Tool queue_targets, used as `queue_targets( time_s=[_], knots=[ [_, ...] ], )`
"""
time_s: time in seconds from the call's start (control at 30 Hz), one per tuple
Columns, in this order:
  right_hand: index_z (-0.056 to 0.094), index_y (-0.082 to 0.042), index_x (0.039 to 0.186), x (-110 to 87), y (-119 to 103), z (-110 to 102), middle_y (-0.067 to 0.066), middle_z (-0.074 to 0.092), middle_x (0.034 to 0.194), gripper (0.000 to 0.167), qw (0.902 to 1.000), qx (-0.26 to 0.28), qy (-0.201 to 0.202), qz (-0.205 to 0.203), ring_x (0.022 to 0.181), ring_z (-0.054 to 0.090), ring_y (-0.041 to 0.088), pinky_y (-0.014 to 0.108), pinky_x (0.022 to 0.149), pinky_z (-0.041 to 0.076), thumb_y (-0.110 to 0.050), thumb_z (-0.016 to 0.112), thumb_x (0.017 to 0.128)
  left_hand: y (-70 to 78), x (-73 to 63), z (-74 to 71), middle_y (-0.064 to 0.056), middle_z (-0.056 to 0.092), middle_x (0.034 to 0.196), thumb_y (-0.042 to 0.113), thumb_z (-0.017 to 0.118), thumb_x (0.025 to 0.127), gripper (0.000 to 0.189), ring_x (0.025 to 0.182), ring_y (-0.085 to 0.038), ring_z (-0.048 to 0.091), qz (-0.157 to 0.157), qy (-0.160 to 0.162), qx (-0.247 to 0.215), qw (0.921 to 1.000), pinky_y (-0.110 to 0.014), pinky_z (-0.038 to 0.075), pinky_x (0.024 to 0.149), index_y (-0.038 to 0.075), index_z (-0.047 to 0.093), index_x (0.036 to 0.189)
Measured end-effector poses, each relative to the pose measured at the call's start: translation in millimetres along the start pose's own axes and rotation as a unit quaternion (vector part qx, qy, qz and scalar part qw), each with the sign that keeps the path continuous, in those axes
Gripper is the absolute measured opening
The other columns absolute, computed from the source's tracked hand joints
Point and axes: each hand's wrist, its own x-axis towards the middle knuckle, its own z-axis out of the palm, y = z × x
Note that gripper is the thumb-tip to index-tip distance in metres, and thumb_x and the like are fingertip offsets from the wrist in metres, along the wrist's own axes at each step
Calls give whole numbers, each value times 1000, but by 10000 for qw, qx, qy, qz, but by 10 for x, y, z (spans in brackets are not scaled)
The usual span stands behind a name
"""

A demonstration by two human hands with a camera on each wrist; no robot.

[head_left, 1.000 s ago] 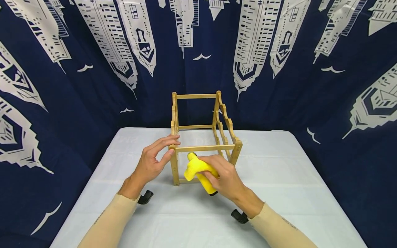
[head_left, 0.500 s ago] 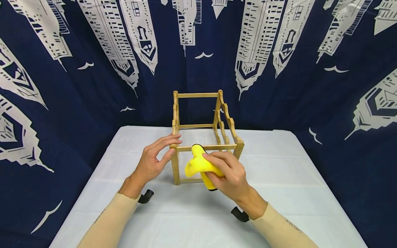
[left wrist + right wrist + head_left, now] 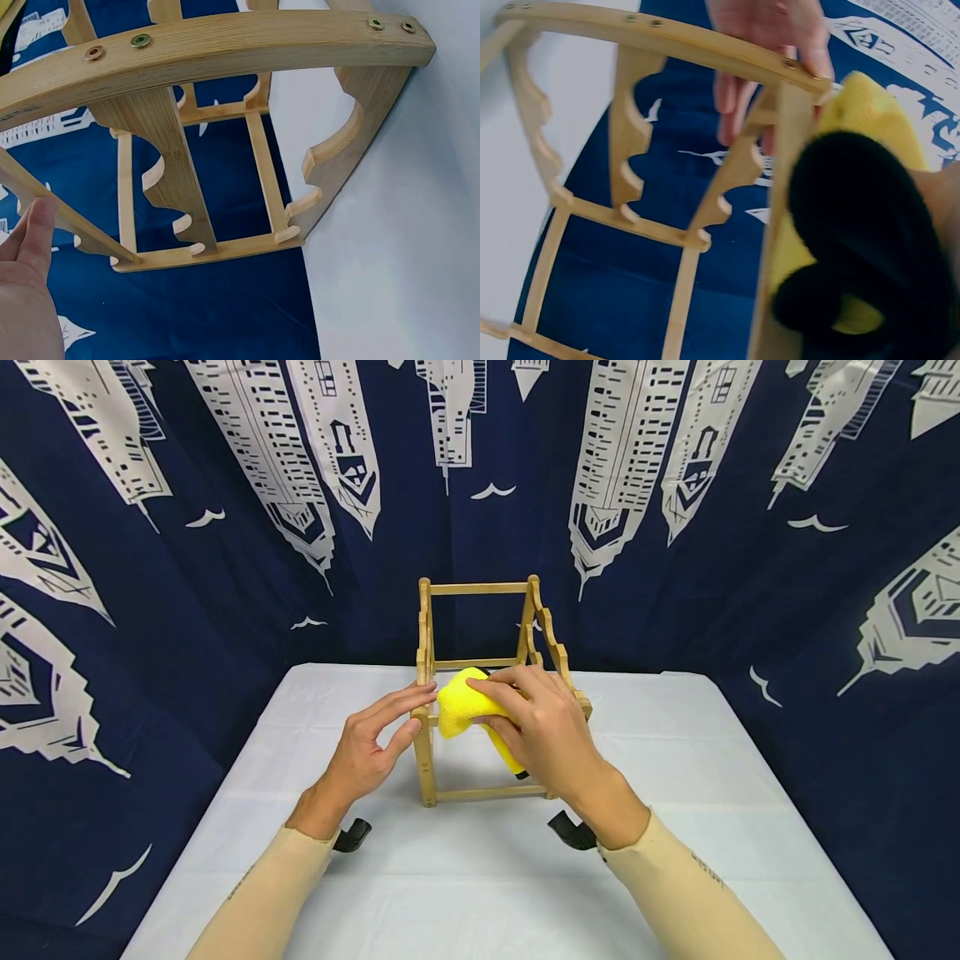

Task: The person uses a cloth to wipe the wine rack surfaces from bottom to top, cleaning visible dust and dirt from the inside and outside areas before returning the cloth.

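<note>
A light wooden rack (image 3: 425, 768) with scalloped side pieces stands on the white table. My left hand (image 3: 367, 743) steadies its near left corner, fingers and thumb on either side of the post; in the left wrist view a fingertip meets a rail of the rack (image 3: 225, 45). My right hand (image 3: 551, 731) grips a bunched yellow cloth (image 3: 468, 702) with black edging against the rack's near upper crossbar, most of which is hidden behind cloth and hand. In the right wrist view the cloth (image 3: 870, 112) overlaps this bar, and its dark edging (image 3: 855, 202) looms close.
A white covering lies over the table (image 3: 450, 893). Behind it hangs a dark blue curtain (image 3: 480, 543) printed with white buildings and birds. Black curved pieces (image 3: 573, 832) show beside both wrists.
My right hand has raised the yellow cloth from below the near crossbar up onto it, uncovering the lower bar. The left hand stays at the corner, and the rack stands in place.
</note>
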Motion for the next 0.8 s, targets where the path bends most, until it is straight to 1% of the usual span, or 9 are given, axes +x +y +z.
queue_targets(
  time_s=[0.13, 0.27, 0.37, 0.5, 0.57, 0.6, 0.7, 0.73, 0.8],
  knots=[
    [85, -11, 136, 109, 9, 5, 8, 82, 122, 47, 9971, 197, -662, 315, 107, 78, 29, 43, 88, 66, -33, 96, 96, -9, -4, 5, -7, 70, 167, 1, 71, 112, 51, 161, -34, 63, -1, 76, -38, 10000, -23, 45, 136, 15, 71, 160],
    [86, -12, 132, 148, 13, 64, 5, 83, 120, 46, 9917, 212, -1108, 613, 101, 78, 26, 39, 83, 67, -43, 92, 99, -10, -9, 15, -10, 70, 168, 0, 72, 111, 53, 160, -35, 64, 30, 115, -48, 9999, -22, 46, 134, 13, 70, 162],
    [86, -14, 135, 149, -1, 112, 4, 84, 119, 48, 9904, 122, -1192, 692, 97, 77, 25, 37, 80, 66, -46, 91, 100, -18, -15, 22, -11, 69, 168, 0, 73, 110, 55, 160, -29, 65, 66, 129, 33, 9999, -20, 46, 133, 11, 68, 164],
    [77, -23, 153, 158, -33, 173, 1, 84, 117, 54, 9906, -106, -1235, 581, 92, 75, 23, 37, 77, 61, -47, 85, 106, -28, -14, 24, -14, 68, 168, -3, 72, 109, 57, 159, -21, 65, 197, 196, 98, 9996, -21, 48, 132, 8, 65, 165],
    [73, -26, 159, 162, -42, 197, 1, 84, 116, 55, 9903, -218, -1285, 488, 90, 75, 22, 38, 77, 61, -48, 83, 108, -30, -12, 21, -14, 68, 169, -3, 71, 110, 57, 160, -19, 64, 203, 203, 83, 9996, -22, 48, 132, 8, 65, 165],
    [74, -26, 158, 163, -44, 206, 1, 84, 116, 54, 9901, -266, -1308, 443, 91, 76, 22, 40, 77, 62, -48, 81, 109, -27, -11, 18, -13, 68, 169, -3, 71, 110, 57, 160, -18, 64, 179, 192, 61, 9996, -22, 48, 133, 9, 65, 165],
    [79, -23, 150, 153, -23, 217, 1, 85, 115, 50, 9895, -408, -1343, 328, 93, 79, 24, 50, 90, 70, -50, 82, 108, -14, -10, 13, -9, 68, 169, 0, 71, 112, 57, 161, -19, 63, 45, 122, 27, 9999, -21, 47, 133, 13, 65, 166],
    [81, -22, 147, 145, -8, 215, 1, 85, 115, 48, 9894, -430, -1353, 304, 93, 80, 24, 53, 92, 71, -50, 83, 108, -10, -8, 13, -8, 68, 169, 1, 71, 112, 56, 161, -20, 63, -5, 103, 5, 9999, -21, 47, 133, 15, 66, 166],
    [82, -21, 144, 123, 29, 204, 1, 85, 115, 47, 9890, -468, -1383, 256, 94, 80, 24, 53, 92, 72, -50, 84, 107, -5, -6, 16, -8, 70, 168, 1, 72, 112, 55, 160, -23, 64, -42, 105, -37, 9999, -22, 47, 133, 15, 67, 165]
  ],
)
